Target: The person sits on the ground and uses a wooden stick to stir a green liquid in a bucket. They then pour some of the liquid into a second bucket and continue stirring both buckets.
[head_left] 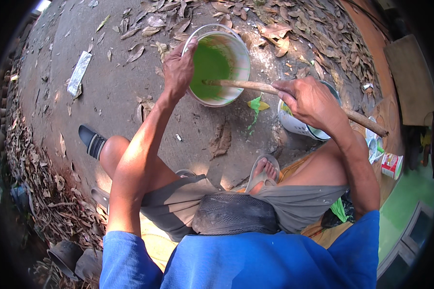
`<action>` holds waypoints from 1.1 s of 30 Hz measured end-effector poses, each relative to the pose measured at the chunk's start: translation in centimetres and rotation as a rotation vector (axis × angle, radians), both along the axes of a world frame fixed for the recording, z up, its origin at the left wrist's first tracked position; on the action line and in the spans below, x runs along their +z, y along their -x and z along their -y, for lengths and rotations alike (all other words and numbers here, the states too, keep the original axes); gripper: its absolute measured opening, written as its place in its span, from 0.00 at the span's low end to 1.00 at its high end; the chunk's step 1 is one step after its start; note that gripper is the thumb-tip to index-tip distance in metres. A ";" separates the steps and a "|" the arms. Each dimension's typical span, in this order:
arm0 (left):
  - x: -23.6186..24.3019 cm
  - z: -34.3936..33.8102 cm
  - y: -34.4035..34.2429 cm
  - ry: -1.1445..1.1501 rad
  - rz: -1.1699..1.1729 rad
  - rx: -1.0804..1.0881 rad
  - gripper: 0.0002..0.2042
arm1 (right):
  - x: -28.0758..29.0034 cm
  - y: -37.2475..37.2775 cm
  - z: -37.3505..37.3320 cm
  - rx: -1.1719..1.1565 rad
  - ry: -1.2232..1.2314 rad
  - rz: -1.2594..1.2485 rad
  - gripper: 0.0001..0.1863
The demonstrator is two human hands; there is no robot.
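A white bucket (241, 62) with green paint (210, 62) inside stands tilted toward me on the ground ahead. My left hand (179, 70) is closed on the bucket's left rim, thumb over the edge, near the raised handle (216, 26). In my right hand (309, 98) is a wooden stick (255, 86), gripped around its middle. Its left end dips into the green paint, and its other end sticks out past my wrist. Partly behind my right hand and forearm stands a second white bucket (294, 123); what it holds is mostly hidden.
Green paint spatters (255, 108) lie between the buckets. Dry leaves (318, 29) cover the far right ground. A red and white can (391, 166) lies by the green wall (405, 202). Two dark pots (67, 255) sit at the lower left. A silvery wrapper (79, 72) lies far left.
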State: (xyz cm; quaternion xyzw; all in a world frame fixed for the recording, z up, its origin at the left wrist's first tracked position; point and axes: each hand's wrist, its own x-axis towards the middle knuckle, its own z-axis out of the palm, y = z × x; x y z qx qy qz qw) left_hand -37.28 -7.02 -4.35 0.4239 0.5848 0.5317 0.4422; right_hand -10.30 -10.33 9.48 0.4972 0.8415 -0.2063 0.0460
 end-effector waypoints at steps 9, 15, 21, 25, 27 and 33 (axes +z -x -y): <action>0.0 -0.1 -0.1 -0.005 0.036 0.008 0.17 | -0.4 -0.5 -0.6 0.009 0.022 0.040 0.14; 0.0 -0.2 0.2 0.028 0.018 -0.008 0.17 | -0.6 -0.9 -1.3 -0.026 -0.106 0.092 0.14; -0.7 -0.5 0.3 -0.008 0.061 0.011 0.17 | -0.4 -0.2 -1.1 0.036 -0.012 0.019 0.14; -0.9 -0.5 0.3 -0.027 0.069 0.005 0.16 | -0.3 -0.2 -1.8 -0.064 -0.094 -0.003 0.13; -0.7 -0.6 0.1 -0.021 0.070 -0.002 0.16 | -0.8 -0.6 -1.7 -0.024 -0.099 0.054 0.13; -0.9 -0.5 0.3 -0.027 0.046 0.004 0.17 | -1.0 -0.4 -1.7 0.060 0.009 -0.062 0.12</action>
